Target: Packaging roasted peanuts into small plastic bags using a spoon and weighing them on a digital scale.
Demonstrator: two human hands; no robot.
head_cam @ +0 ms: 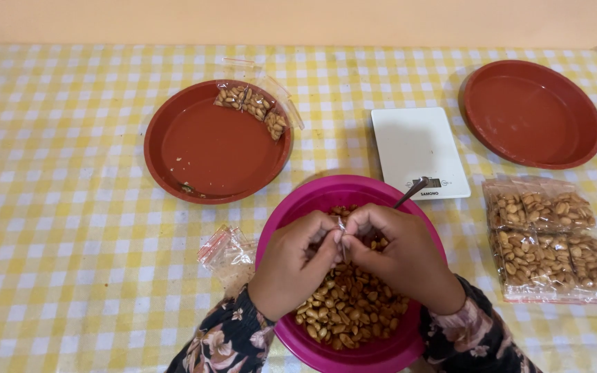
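From my head camera I look straight down at the bench [70, 276] with its yellow and white check cloth.

My left hand [297, 266] and my right hand [399, 255] meet over the pink bowl [285, 214], which sits at 6 o'clock, close to me. Both grips are pressed together, pinching a small clear bag [340, 231] between the fingertips. I can only see a tiny bit of it, so I cannot tell if it is open or full.

I think the bag is very light, thin and floppy. It looks slippery too, so I judge the best place to hold it is right at the top edge, one side in each grip.

Under my hands the bowl holds a pile of peanuts [350, 311]. They look small, hard and smooth, and I think they would roll away easily. A spoon handle [412, 190] sticks out of the bowl toward 1 o'clock.

At 11 o'clock is a red plate [209, 159] with little filled bags [253, 107] at its far rim. At 1 o'clock is a white scale [416, 145]. At 2 o'clock is an empty red plate [530, 114]. At 3 o'clock lie packed peanut bags [551, 242]. At 9 o'clock, just beside the bowl, are spare clear bags [226, 252].
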